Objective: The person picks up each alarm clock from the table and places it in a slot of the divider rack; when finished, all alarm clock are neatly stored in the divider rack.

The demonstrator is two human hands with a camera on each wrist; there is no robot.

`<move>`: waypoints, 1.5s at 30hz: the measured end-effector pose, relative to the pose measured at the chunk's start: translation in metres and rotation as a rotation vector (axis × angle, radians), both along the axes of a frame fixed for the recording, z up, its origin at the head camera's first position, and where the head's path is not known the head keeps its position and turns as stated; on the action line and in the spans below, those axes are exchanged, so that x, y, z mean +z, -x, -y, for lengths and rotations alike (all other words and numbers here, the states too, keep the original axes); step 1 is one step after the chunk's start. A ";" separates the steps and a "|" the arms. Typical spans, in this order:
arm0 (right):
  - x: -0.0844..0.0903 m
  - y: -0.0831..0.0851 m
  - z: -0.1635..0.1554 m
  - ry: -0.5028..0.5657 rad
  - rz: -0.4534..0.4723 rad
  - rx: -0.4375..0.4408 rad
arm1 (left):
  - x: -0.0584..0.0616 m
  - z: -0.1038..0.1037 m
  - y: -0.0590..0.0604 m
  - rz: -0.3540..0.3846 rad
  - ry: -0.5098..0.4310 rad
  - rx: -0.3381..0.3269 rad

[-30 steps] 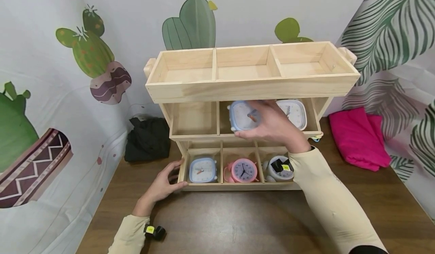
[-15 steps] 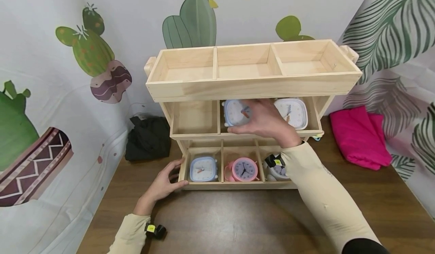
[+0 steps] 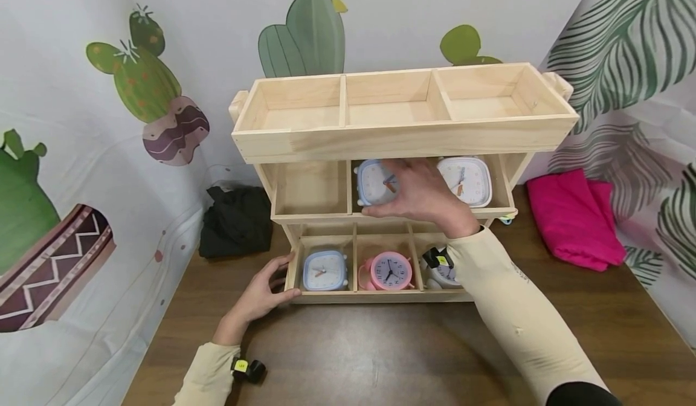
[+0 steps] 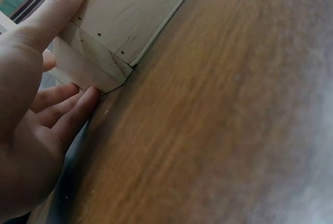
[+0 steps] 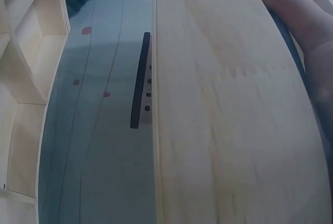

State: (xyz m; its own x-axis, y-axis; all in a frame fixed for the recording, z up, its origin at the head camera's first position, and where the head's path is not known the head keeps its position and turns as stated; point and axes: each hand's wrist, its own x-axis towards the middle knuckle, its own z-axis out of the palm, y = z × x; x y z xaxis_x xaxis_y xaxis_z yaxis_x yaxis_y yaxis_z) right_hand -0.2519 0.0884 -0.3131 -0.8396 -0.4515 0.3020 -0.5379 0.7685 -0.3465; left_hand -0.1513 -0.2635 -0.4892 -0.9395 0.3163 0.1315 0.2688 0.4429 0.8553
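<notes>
A three-tier wooden rack (image 3: 405,141) with divided compartments stands on the table. My right hand (image 3: 423,196) reaches into the middle tier and grips a blue-rimmed alarm clock (image 3: 374,183) in the centre compartment, covering its right side. A white alarm clock (image 3: 474,183) leans in the compartment to the right. My left hand (image 3: 264,292) holds the bottom tier's left end; in the left wrist view, thumb and fingers close around the wooden corner (image 4: 86,64). In the right wrist view, a wooden board (image 5: 234,109) hides the clock and most of the right hand (image 5: 304,18).
The bottom tier holds a blue alarm clock (image 3: 325,270), a pink one (image 3: 390,271) and a grey-white one (image 3: 439,280), partly hidden by the right wrist. A black cloth (image 3: 235,223) lies left of the rack, a magenta cloth (image 3: 573,220) right.
My right hand has moved left with the blue-rimmed alarm clock, farther into the centre compartment, uncovering more of the white clock. Over the last half second it barely moves. The left hand stays put.
</notes>
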 end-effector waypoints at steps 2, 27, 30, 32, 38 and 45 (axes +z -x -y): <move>0.000 0.000 0.000 -0.013 -0.013 0.003 | -0.004 0.001 0.002 -0.008 0.008 0.001; -0.003 0.002 -0.001 -0.152 -0.019 0.011 | -0.005 0.000 0.004 -0.001 0.000 0.006; -0.002 0.001 -0.002 -0.171 -0.008 0.011 | -0.006 0.000 0.004 -0.002 -0.002 0.002; -0.001 0.001 -0.001 -0.178 0.001 0.009 | -0.007 0.001 0.004 -0.005 -0.003 0.001; 0.001 0.001 0.005 -0.167 0.021 0.018 | -0.003 0.005 0.002 -0.011 -0.003 0.020; -0.002 -0.004 0.010 -0.138 -0.028 0.039 | -0.011 0.011 0.001 -0.006 0.024 0.025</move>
